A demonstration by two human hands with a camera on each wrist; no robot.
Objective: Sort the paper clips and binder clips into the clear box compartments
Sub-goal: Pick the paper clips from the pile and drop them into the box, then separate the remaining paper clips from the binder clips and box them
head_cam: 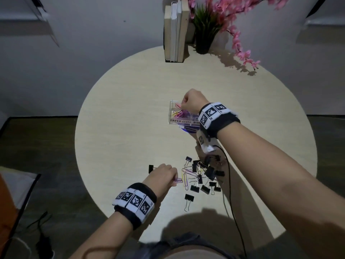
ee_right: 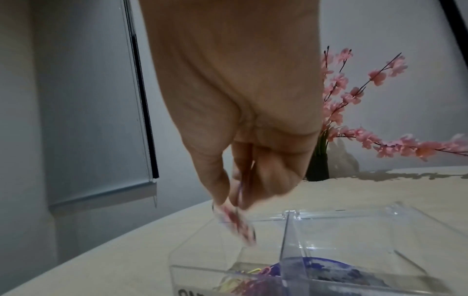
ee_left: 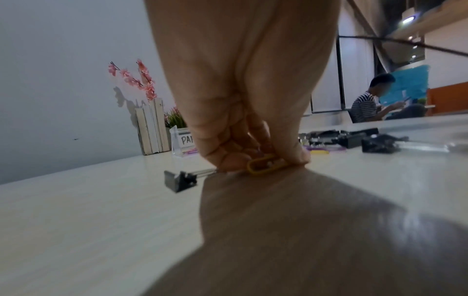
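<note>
A: Over the clear plastic box [ee_right: 354, 230], paper-clip side, right hand [head_cam: 192, 100] pinches thin coloured wire clips [ee_right: 238, 222]. Light, slippery?

B: Yes; grip the loop. Left hand [head_cam: 163, 173] pinches a yellow clip [ee_left: 263, 165] on the round table [head_cam: 130, 109].

1. The head view looks steeply down from above on the round pale wooden counter [head_cam: 130, 109].
2. The left wrist view sits low, near the counter top, facing along the fingers.
3. The right wrist view looks down from just above the clear plastic divided box [ee_right: 354, 230].
4. All three views share the pink blossom branches [head_cam: 240, 42].
</note>
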